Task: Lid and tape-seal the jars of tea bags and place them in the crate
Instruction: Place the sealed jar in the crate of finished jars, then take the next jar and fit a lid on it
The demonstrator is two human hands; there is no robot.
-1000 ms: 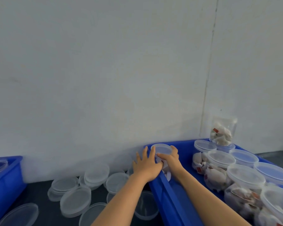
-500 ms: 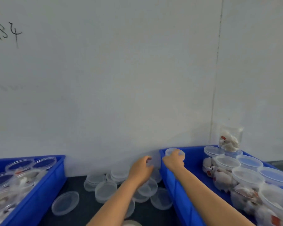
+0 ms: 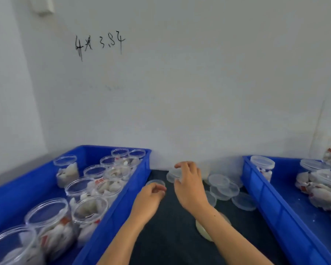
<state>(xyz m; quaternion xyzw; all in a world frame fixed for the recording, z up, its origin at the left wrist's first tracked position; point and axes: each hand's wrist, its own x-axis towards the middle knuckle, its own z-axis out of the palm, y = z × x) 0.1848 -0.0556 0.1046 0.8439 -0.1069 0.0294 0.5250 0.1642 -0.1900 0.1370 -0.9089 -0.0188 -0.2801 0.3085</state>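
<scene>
Between two blue crates, loose clear lids (image 3: pixel 224 186) lie on the dark table. My left hand (image 3: pixel 148 198) has its fingers curled at the edge of a small clear lid (image 3: pixel 154 182) beside the left crate (image 3: pixel 111 217). My right hand (image 3: pixel 189 185) reaches over another lid (image 3: pixel 172 174), thumb and forefinger spread around it. The left crate holds several unlidded jars of tea bags (image 3: pixel 48 213). In the right crate (image 3: pixel 266 197) are lidded jars (image 3: pixel 262 163).
A pale yellowish roll (image 3: pixel 203 231) lies on the table, partly hidden under my right forearm. The white wall (image 3: pixel 180 92) stands just behind the crates and carries handwriting. Dark table surface (image 3: pixel 170 236) shows between the crates.
The view has swung left and the left crate has come fully into sight. Both hands have left the right crate's corner and moved to the lids on the table.
</scene>
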